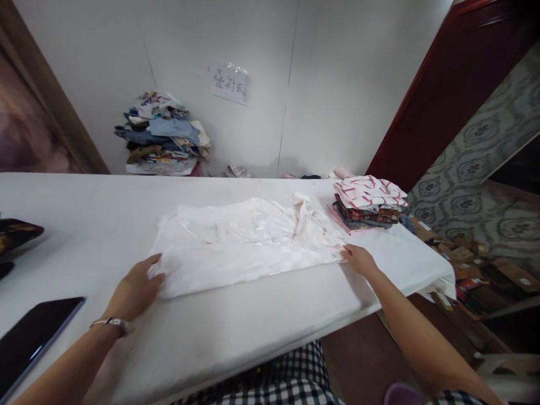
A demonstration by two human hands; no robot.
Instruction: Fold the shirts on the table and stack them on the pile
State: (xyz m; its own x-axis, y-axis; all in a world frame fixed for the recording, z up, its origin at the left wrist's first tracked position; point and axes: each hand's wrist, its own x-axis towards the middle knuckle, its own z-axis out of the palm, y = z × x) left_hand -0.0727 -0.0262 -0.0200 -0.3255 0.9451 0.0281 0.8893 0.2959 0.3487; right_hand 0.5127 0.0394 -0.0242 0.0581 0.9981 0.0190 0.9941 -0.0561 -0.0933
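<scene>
A white garment (244, 242) lies spread flat on the white table (84, 225), its collar end to the right. My left hand (137, 287) rests at its near left corner, fingers curled on the cloth edge. My right hand (358, 259) pinches the garment's near right edge. A bracelet sits on my left wrist.
A stack of folded shirts (369, 205) stands at the table's right end. A dark tablet (34, 337) lies at the near left, a dark cloth (14, 233) at the far left. A pile of clothes (162, 135) leans against the wall. Boxes (472, 270) clutter the floor right.
</scene>
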